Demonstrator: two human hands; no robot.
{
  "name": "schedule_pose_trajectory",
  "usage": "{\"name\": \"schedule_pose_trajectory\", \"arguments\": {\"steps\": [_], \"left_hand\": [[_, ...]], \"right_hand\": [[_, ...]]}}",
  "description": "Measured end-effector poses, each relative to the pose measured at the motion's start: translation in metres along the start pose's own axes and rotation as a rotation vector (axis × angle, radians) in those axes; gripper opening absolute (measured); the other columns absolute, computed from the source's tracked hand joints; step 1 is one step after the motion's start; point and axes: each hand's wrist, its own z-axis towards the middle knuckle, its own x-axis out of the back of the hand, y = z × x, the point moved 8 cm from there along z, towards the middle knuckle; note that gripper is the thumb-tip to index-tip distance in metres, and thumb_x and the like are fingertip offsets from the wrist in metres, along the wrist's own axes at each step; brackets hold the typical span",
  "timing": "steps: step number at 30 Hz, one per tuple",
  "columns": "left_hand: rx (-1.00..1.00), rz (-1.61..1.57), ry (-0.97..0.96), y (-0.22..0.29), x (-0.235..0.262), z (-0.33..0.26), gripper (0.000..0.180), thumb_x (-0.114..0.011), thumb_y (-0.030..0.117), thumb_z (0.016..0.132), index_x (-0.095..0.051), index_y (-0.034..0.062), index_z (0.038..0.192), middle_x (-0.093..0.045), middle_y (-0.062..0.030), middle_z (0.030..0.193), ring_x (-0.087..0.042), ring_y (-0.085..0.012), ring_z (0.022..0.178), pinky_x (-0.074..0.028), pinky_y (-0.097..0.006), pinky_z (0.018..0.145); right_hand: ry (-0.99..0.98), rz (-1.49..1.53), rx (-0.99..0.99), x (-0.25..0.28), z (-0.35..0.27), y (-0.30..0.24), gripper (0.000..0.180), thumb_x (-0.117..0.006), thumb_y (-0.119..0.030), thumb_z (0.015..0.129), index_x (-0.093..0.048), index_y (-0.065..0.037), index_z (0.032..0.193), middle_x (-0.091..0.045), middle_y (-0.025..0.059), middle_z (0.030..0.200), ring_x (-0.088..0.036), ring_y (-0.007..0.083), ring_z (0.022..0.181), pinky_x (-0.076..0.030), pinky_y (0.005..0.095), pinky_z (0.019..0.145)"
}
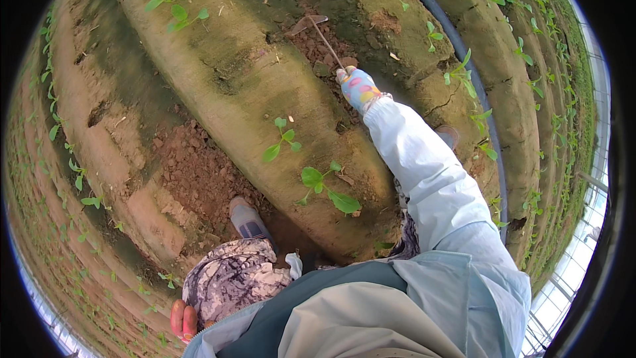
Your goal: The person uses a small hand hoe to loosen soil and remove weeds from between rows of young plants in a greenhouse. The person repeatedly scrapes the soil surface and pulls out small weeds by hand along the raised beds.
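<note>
at the lower edge, nearest the viewer, a wide fold of beige cloth (358,321) lies over a dark teal garment (262,335) and a pale blue jacket (457,292) worn by a crouching person. at lower left, a bent knee in patterned grey-and-cream trousers (232,278) sticks out, and beside its outer side are the red-orange gloved fingers of the left hand (184,319); most of this hand is hidden, so whether it holds anything cannot be told. just beyond the knee, a grey shoe (248,219) stands in a furrow, its toe beside crumbled reddish-brown soil (195,169).

ahead, a long, raised bed of tan earth (232,79) runs diagonally away, with 2 leafy green seedlings (324,187) on its near part. the right arm reaches forward over its right side. the right hand (358,87), in a pale blue glove with pink and yellow spots, is closed around a small hoe (305,26) with a thin metal shaft and flat, rust-brown blade. the blade is at the far end, over broken soil (315,46) in the next furrow; whether it touches cannot be told.

farther right, a blue-grey hose (457,40) curves along more planted rows, toward a pale, gridded wall (599,139) at the rim.
</note>
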Motion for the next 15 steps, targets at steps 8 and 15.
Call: {"name": "schedule_pose_trajectory", "arguments": {"steps": [8, 15], "left_hand": [[-0.036, 0.077, 0.03, -0.011, -0.003, -0.008, 0.055, -0.058, 0.033, 0.089, -0.05, 0.0081, 0.138, -0.052, -0.0254, 0.134, -0.049, -0.0387, 0.126, -0.039, -0.044, 0.105], [-0.037, 0.072, 0.06, -0.014, -0.005, -0.006, 0.052, -0.058, 0.033, 0.089, -0.052, 0.0072, 0.134, -0.053, -0.0256, 0.131, -0.051, -0.0383, 0.123, -0.04, -0.044, 0.103]], "right_hand": [[-0.018, -0.151, 0.215, 0.002, 0.049, -0.042, 0.039, -0.045, -0.036, 0.1, -0.061, -0.003, 0.112, -0.068, 0.0203, 0.105, -0.063, 0.04, 0.102, -0.049, 0.0446, 0.087], [-0.012, -0.211, 0.167, 0.016, 0.024, 0.024, 0.033, -0.045, -0.036, 0.101, -0.057, -0.008, 0.113, -0.067, 0.0218, 0.1, -0.063, 0.0411, 0.1, -0.049, 0.0468, 0.085]]}}
